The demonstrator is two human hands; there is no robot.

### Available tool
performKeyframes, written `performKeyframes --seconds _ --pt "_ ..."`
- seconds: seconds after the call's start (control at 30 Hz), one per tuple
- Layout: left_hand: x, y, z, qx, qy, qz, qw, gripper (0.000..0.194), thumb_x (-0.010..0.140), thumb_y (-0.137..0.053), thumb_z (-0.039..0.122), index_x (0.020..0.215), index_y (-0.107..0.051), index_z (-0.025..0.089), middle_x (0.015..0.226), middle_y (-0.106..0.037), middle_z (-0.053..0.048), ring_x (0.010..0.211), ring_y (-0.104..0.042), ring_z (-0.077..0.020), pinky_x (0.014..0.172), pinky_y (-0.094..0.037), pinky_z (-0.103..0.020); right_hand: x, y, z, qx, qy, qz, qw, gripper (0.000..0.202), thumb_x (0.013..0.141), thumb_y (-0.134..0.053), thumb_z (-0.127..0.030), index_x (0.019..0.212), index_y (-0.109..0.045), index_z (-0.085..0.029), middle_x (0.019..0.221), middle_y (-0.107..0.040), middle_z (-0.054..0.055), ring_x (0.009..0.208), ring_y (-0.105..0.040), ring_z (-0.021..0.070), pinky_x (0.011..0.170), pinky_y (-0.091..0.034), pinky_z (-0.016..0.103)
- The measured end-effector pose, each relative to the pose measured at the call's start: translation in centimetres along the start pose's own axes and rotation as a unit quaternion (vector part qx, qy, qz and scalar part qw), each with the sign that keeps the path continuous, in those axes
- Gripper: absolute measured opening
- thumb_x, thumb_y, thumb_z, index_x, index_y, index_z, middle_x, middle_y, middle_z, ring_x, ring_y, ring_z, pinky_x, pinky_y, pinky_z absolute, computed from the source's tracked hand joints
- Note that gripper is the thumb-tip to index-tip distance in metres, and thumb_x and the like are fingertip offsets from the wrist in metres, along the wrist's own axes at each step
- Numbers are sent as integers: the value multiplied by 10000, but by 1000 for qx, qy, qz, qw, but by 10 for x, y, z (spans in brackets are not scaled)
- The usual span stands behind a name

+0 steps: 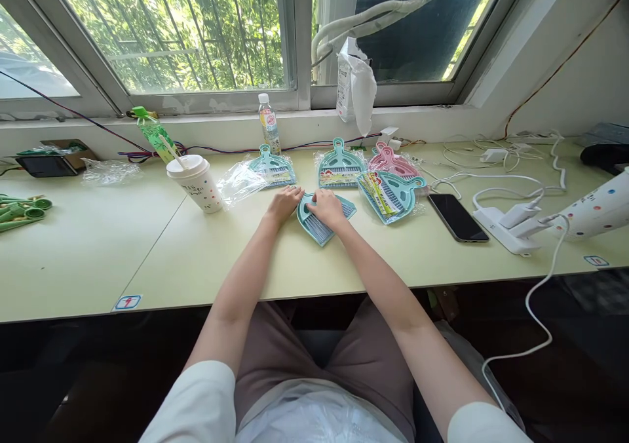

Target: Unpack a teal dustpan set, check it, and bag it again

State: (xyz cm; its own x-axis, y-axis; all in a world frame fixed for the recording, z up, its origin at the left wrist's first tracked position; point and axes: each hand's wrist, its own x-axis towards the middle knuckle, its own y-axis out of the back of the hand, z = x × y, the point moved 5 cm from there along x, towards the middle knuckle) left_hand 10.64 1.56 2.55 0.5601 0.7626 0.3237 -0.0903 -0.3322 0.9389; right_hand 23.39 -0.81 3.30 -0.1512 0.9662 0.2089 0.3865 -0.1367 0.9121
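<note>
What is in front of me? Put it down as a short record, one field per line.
Surface: pale table below a window
Left hand: left hand at the handle end of the nearest teal dustpan set
Right hand: right hand over the same set, fingers bent; grip unclear
Behind the hands: wrapped teal set; pink dustpan, partly covered
Left side: white paper cup with a straw
Right side: black phone; white power strip

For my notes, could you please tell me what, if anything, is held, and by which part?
One teal dustpan-and-brush set: right hand over its middle, left hand at its upper-left edge. Whether either hand actually grips it cannot be told.
</note>
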Motion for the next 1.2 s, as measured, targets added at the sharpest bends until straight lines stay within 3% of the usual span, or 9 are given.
performKeyframes --seconds 0.2,0.37,0.5,0.6,0.7,0.8,0.87,1.0,1.2 --pt "3 0 2 31 27 -58 997 402 930 -380 41 1245 -622 109 1259 -647 -199 1100 -658 -292 813 -512 -366 2 2 1 5 -5 -1 1000 208 901 -537 -310 1008 -638 -162 1156 -661 116 1150 -530 266 849 -453 337" --pt "3 0 2 18 38 -65 997 361 933 -376 57 1145 -665 98 1113 -691 -211 991 -686 -294 788 -494 -363 2 2 1 22 -10 -1 1000 196 853 -586 -316 970 -646 -170 1133 -669 105 1131 -538 261 843 -458 332" --pt "1 1 1 -59 57 -19 996 341 920 -412 78 1116 -683 144 1141 -683 -195 1061 -662 -300 860 -496 -388 4 -2 5 37 -13 16 999 173 819 -613 -314 925 -645 -180 1084 -678 95 1082 -562 248 825 -453 317" --pt "-1 10 -6 -158 110 76 978 371 894 -472 101 1196 -662 203 1325 -609 -160 1281 -536 -314 986 -464 -427 6 0 11 57 -34 50 997 153 789 -637 -315 872 -638 -187 1022 -687 83 1037 -584 247 814 -448 316" --pt "-1 13 -17 -365 190 142 900 461 875 -565 224 1336 -572 237 1408 -552 -127 1328 -488 -302 1008 -468 -421 6 10 20 87 -72 120 986 146 804 -628 -334 855 -624 -197 997 -685 74 1017 -594 242 803 -446 315" --pt "4 -4 -6 -638 198 -9 744 508 889 -528 503 1286 -599 195 1196 -672 -132 1075 -649 -280 869 -543 -398 3 22 26 115 -97 190 970 149 845 -600 -350 885 -616 -208 1005 -683 63 1029 -593 238 805 -446 315" --pt "5 -12 12 -722 166 -124 660 540 841 -569 588 1181 -646 176 1043 -713 -114 953 -684 -266 817 -558 -382 1 26 27 124 -103 214 964 153 862 -592 -351 913 -617 -208 1012 -682 65 1038 -589 240 810 -448 318" --pt "5 -15 20 -729 158 -134 652 464 730 -773 427 1113 -642 200 1029 -716 -71 911 -686 -227 770 -559 -316 1 35 28 130 -86 221 963 215 918 -526 -365 949 -654 -195 1044 -672 88 1023 -590 241 804 -463 329" --pt "-5 -20 -10 -748 263 -67 606 385 756 -743 306 1095 -607 186 1064 -708 -80 864 -690 -187 726 -577 -278 -6 73 61 38 -145 370 917 434 958 -325 -201 1275 -621 -197 1350 -554 153 1255 -490 283 988 -432 478"
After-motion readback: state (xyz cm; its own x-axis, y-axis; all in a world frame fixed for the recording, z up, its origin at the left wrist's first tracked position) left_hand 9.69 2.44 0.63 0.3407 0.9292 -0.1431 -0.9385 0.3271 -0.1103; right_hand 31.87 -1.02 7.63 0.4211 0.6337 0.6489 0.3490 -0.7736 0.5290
